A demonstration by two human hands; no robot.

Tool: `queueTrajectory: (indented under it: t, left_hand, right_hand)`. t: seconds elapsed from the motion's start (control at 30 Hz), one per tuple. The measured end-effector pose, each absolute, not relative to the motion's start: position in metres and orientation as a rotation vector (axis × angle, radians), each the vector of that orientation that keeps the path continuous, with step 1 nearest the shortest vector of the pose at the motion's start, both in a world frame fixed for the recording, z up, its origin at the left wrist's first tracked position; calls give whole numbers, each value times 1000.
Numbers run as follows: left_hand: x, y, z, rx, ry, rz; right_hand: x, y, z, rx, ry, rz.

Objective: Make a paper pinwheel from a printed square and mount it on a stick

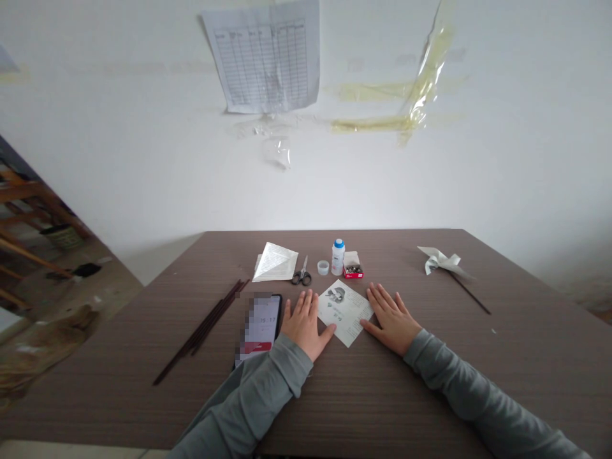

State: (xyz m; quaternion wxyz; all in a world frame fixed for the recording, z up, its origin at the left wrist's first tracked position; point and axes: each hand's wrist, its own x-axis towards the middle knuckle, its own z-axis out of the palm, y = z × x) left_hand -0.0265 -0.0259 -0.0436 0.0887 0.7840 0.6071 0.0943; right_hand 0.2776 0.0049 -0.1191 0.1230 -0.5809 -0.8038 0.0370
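Note:
A square printed paper (345, 312) lies turned like a diamond on the brown table (430, 382). My left hand (305, 324) rests flat, fingers stretched out, at the paper's left edge, thumb touching it. On the paper's right side my right hand (392, 317) lies flat too, with fingers spread and thumb at its corner. Neither hand holds anything. A phone (261, 328) with a lit screen lies just left of my left hand.
Behind the paper stand scissors (301, 272), a folded paper stack (276, 262), a small cap (323, 268), a white glue bottle (338, 256) and a red box of pins (352, 266). Dark thin sticks (205, 328) lie at left. A paper pinwheel (442, 261) on a stick lies at right.

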Motion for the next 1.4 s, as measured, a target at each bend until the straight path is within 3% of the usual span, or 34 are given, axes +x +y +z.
queueTrajectory:
  t: [0.23,0.43,0.67,1.4]
  left_hand:
    - [-24,-27,-38,2385,1679,351]
    - [-23,-25,-34,2342,1661,348]
    - [-31,-19,-30,2291,1574,254]
    - [-31,-21,-26,2326,1671,440]
  right_hand:
    - [275,7,-114,-1400,-2339,10]
    - [276,5,-96,-1213,-2434,184]
    - [288,8,-79,-1255,-2444,336]
    - [291,9,-72,-1269,-2381,267]
